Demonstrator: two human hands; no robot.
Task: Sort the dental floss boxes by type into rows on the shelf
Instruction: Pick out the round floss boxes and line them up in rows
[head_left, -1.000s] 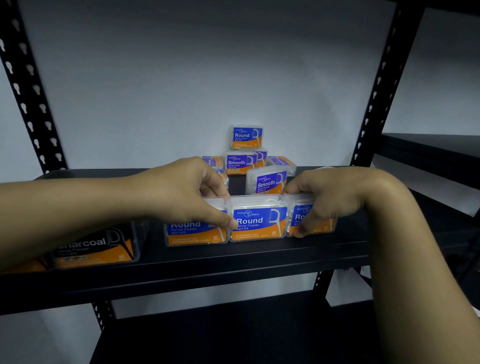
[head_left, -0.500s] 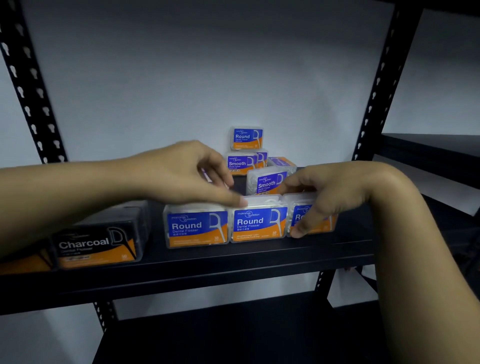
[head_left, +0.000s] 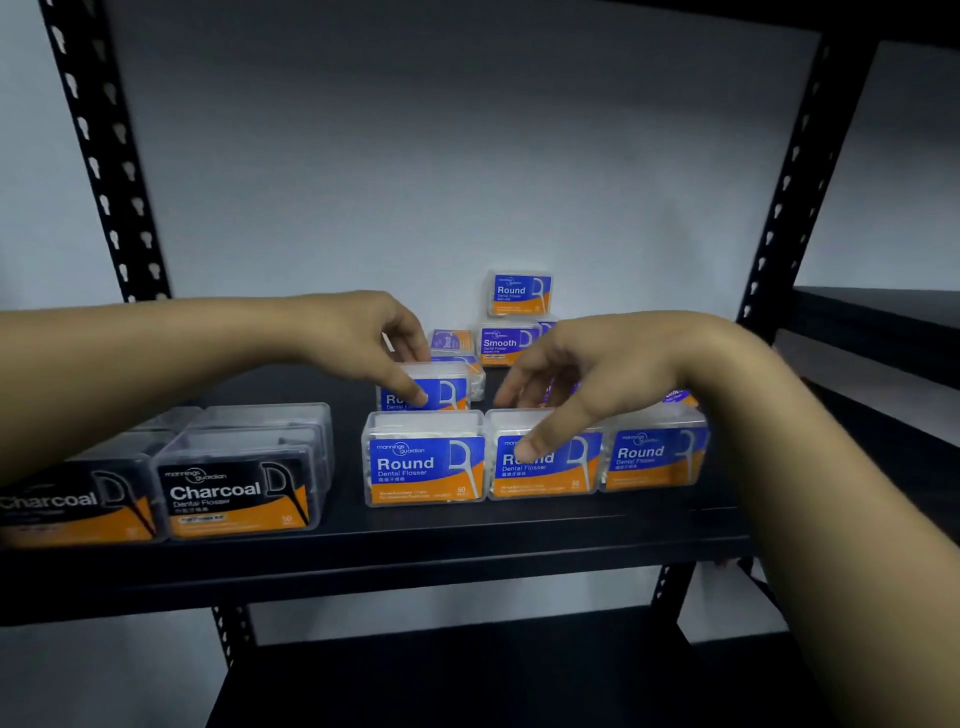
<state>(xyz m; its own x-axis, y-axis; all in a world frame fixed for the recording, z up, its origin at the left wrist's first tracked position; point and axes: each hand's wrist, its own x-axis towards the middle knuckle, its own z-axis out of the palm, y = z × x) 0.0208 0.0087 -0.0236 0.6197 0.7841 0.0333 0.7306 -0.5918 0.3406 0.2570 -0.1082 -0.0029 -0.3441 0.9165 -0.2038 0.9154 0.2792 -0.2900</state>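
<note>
Head | left hand (head_left: 363, 338) pinches Round box (head_left: 431, 389) | right hand (head_left: 587, 374) loose, holds nothing | risk: wrist topples shelf-back stack (head_left: 514, 317)

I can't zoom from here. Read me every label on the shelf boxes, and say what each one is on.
"mannings guardian / Round / Dental Flosser / 50": front left Round box.
"Round / Dental Flosser": front right Round box.
"Round", partly covered by the right hand: front middle Round box.
"Round": top box of the back stack.
"Smooth": box under it.
"mannings guardian / Charcoal / Dental Flosser": black box.
"Charcoal": far left box.
Smaller print: blurred.
</note>
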